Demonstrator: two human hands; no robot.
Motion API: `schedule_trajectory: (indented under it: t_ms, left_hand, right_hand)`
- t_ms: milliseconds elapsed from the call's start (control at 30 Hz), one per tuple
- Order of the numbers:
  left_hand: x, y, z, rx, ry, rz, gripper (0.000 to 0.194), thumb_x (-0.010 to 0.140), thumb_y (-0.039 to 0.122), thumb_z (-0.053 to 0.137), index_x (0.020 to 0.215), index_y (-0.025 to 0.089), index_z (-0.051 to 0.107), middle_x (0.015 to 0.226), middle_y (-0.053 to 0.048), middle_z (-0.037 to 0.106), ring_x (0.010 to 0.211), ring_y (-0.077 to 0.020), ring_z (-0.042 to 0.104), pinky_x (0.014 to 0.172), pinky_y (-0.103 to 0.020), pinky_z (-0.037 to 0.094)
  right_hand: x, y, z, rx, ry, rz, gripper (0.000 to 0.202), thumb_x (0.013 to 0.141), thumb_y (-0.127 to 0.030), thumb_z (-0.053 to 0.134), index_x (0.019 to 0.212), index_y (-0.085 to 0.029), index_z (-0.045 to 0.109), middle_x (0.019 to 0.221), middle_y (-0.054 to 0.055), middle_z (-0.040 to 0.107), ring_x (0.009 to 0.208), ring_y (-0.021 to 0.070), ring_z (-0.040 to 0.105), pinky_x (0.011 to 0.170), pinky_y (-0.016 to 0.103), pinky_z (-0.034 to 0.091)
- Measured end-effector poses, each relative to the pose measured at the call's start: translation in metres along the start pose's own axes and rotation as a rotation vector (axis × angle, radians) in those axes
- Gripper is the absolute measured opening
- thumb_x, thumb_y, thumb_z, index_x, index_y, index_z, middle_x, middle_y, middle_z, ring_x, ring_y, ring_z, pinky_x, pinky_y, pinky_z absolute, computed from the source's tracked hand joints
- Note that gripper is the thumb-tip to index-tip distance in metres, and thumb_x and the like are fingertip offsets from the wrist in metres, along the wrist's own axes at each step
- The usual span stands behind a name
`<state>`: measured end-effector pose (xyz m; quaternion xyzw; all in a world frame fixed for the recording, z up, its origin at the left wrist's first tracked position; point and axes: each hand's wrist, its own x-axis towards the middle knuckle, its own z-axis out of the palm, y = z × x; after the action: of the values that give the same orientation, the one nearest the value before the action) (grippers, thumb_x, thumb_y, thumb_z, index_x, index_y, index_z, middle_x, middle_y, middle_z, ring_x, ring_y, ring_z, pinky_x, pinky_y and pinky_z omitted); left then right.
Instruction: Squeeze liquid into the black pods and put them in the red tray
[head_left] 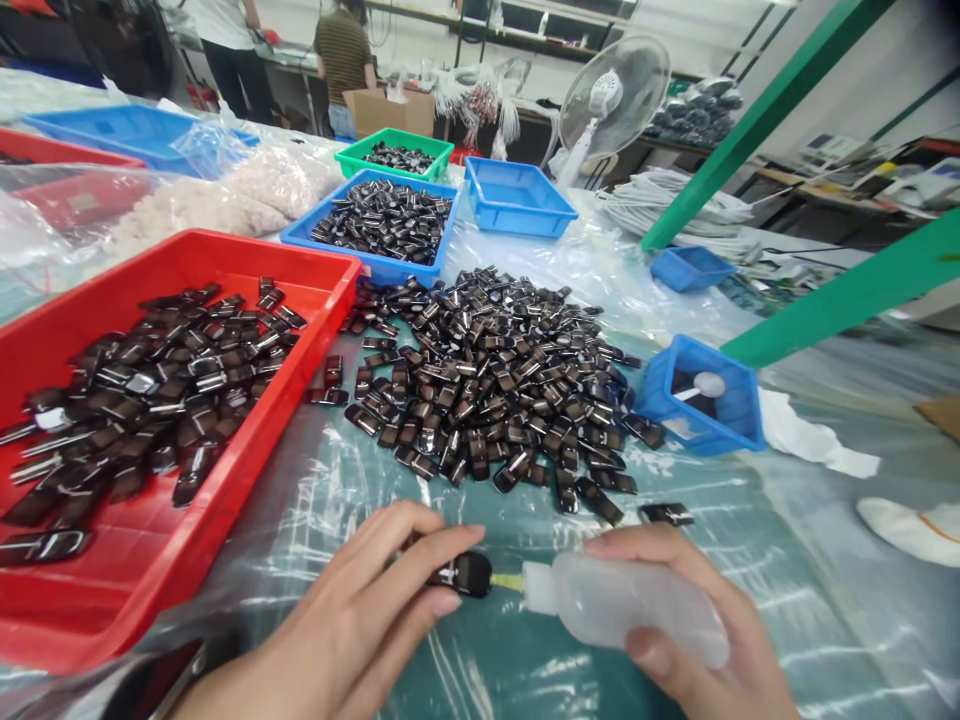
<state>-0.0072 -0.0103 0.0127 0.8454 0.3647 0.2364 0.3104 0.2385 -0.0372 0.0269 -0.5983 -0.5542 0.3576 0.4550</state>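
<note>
Nearest, the left hand [352, 620] pinches one small black part [463, 574] between its fingers [439, 548] just above the bench [787, 600]. The right hand [697, 620] wraps a squeeze bottle [630, 605], its nozzle touching that part. The loose pile [487, 390] looks largely unhandled; the red tray [187, 540] is part-filled.

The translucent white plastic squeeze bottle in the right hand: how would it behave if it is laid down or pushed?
The translucent white plastic squeeze bottle looks round-bodied, so it would probably roll on the glossy plastic table cover. Its walls seem soft and may give under the right hand. It is probably light.
</note>
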Motion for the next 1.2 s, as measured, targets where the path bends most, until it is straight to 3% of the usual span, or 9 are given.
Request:
schedule_trajectory:
  t_ms: [300, 567, 733, 1000, 1100, 1200]
  left_hand:
    - [-0.001, -0.005, 0.002, -0.033, 0.01, 0.028, 0.037, 0.099, 0.019, 0.043, 0.136, 0.023, 0.043, 0.111, -0.005, 0.054, 0.097, -0.0153, 0.058, 0.089, -0.021, 0.048]
    - [-0.001, 0.0, 0.0, -0.014, 0.002, 0.027, 0.034, 0.101, 0.022, 0.04, 0.135, 0.022, 0.043, 0.111, -0.005, 0.053, 0.099, -0.0152, 0.057, 0.088, -0.021, 0.049]
    - [0.0, -0.001, 0.005, -0.063, 0.08, 0.04, 0.033, 0.103, 0.028, 0.033, 0.132, 0.021, 0.046, 0.108, -0.005, 0.052, 0.095, -0.0142, 0.058, 0.088, -0.021, 0.048]
    - [0.0, 0.0, 0.004, -0.005, 0.055, 0.031, 0.032, 0.101, 0.026, 0.039, 0.131, 0.022, 0.048, 0.107, -0.004, 0.055, 0.095, -0.0145, 0.058, 0.086, -0.02, 0.048]
    - [0.001, -0.003, 0.008, -0.014, 0.151, -0.033, 0.03, 0.102, 0.027, 0.038, 0.13, 0.027, 0.048, 0.11, -0.002, 0.055, 0.1, -0.0148, 0.057, 0.089, -0.022, 0.046]
    - [0.003, -0.007, 0.01, -0.06, 0.33, -0.156, 0.03, 0.101, 0.026, 0.038, 0.129, 0.033, 0.048, 0.118, -0.001, 0.055, 0.113, -0.016, 0.052, 0.092, -0.023, 0.045]
  right_hand:
    - [0.002, 0.0, -0.002, -0.01, -0.003, 0.013, 0.032, 0.064, -0.067, 0.07, 0.083, -0.041, 0.073, 0.07, -0.004, 0.07, 0.051, 0.0145, 0.062, 0.044, 0.021, 0.047]
    - [-0.001, 0.005, -0.004, -0.083, 0.005, -0.055, 0.032, 0.073, -0.066, 0.063, 0.086, -0.039, 0.071, 0.078, -0.003, 0.069, 0.057, 0.0141, 0.062, 0.046, 0.02, 0.047]
    - [-0.003, 0.007, -0.004, -0.098, 0.0, -0.043, 0.032, 0.074, -0.068, 0.06, 0.088, -0.04, 0.069, 0.081, -0.003, 0.069, 0.062, 0.0142, 0.063, 0.051, 0.019, 0.049]
    - [0.004, 0.007, -0.007, -0.098, -0.077, -0.075, 0.031, 0.077, -0.067, 0.057, 0.091, -0.04, 0.066, 0.076, -0.004, 0.067, 0.055, 0.0131, 0.061, 0.046, 0.019, 0.047]
    - [0.013, 0.013, -0.013, -0.123, -0.177, -0.111, 0.028, 0.084, -0.06, 0.055, 0.1, -0.039, 0.064, 0.079, -0.004, 0.069, 0.056, 0.0112, 0.063, 0.047, 0.016, 0.049]
    - [0.02, 0.021, -0.016, -0.178, -0.18, -0.137, 0.026, 0.091, -0.049, 0.051, 0.114, -0.04, 0.06, 0.102, -0.002, 0.073, 0.077, 0.0122, 0.072, 0.063, 0.015, 0.055]
